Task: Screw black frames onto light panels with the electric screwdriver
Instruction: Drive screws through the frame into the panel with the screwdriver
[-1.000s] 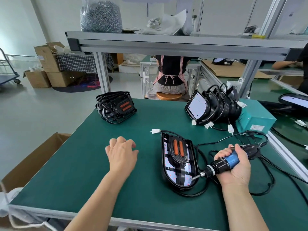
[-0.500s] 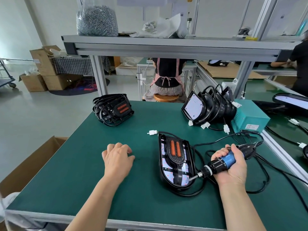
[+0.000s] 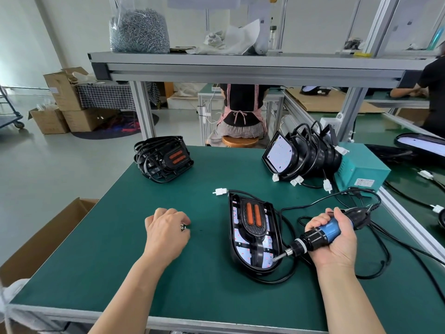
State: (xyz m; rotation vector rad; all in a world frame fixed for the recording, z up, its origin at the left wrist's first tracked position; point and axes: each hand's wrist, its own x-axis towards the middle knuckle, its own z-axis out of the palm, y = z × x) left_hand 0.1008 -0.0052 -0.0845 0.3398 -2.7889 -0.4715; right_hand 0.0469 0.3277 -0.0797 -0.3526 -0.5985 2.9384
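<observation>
Right hand (image 3: 334, 239) has its fingers wrapped tight round the blue barrel of the electric screwdriver (image 3: 321, 235), held low and slanted. The bit tip sits at the lower right edge of the light panel (image 3: 240, 249), which lies flat on the green mat (image 3: 120, 261) with the black frame (image 3: 258, 245) seated on top, orange inserts up. My read: raise the driver square to the hole before triggering, since at this slant the bit will likely cam out or cross-thread. Left hand (image 3: 166, 231) is well apart from the panel, knuckles up, fingers curled onto the mat. Thumb and forefinger seem to pinch a small metal piece (image 3: 182, 227), probably a screw, too small to be sure. Bring that hand over to pin the frame so it can't shift under torque. The driver cord (image 3: 375, 268) loops beside the panel, so mind the snag. Further back: the panel's white connector (image 3: 220, 191), a stack of framed units (image 3: 163, 157) left, bare panels (image 3: 298, 155) leaning by the teal box (image 3: 361, 169), and a bag of screws (image 3: 138, 30) on the shelf.
</observation>
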